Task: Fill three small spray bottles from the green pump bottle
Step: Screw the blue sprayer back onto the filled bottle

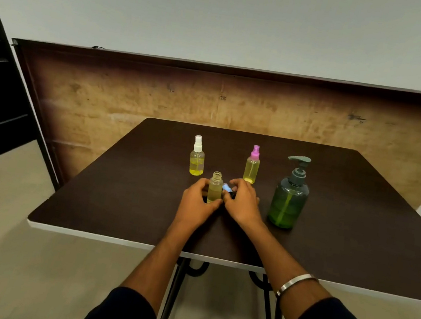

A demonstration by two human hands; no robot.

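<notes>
Item: uncapped spray bottle (215,188), upright on table (358,222); my left hand (199,201) grip wraps its body; right hand (242,201) grip pinches blue sprayer cap (226,188) just beside; I judge it light, slick, tippy; hold mid-body.

Left hand (198,198) holds the uncapped spray bottle (215,187) upright; right hand (242,201) pinches its blue cap (226,188).

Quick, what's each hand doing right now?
Left hand: grips the uncapped spray bottle.
Right hand: fingers curled over the blue spray cap, apparently holding it.
</notes>
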